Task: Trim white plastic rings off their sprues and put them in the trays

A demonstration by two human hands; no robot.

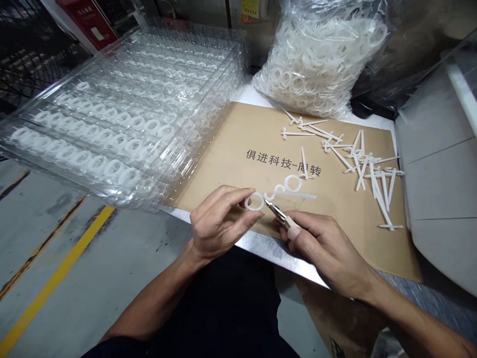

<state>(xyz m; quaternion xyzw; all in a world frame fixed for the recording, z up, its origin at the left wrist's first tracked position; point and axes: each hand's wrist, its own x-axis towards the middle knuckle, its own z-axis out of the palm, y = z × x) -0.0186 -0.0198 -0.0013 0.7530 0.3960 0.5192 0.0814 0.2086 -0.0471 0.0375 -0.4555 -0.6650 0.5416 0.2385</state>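
Note:
My left hand (225, 219) pinches a translucent white plastic ring (255, 202) between thumb and fingers, just over the cardboard's near edge. In my right hand (320, 243) is a pair of nippers (278, 214), its jaws at the right side of that ring. From there a thin curved runner leads to a second ring (293, 183) with a straight stem beside it. Whether the jaws have cut through the plastic cannot be made out. Several cut-off white sprues (363, 161) lie scattered on the right of the cardboard sheet (231, 144).
Stacked clear plastic trays (208, 119) with rows of white rings stand at the left. Behind the cardboard sits a clear bag (313, 59) full of ring parts. A grey-white bin or panel (443, 164) borders the right side. The metal table edge (261, 243) runs beneath my hands.

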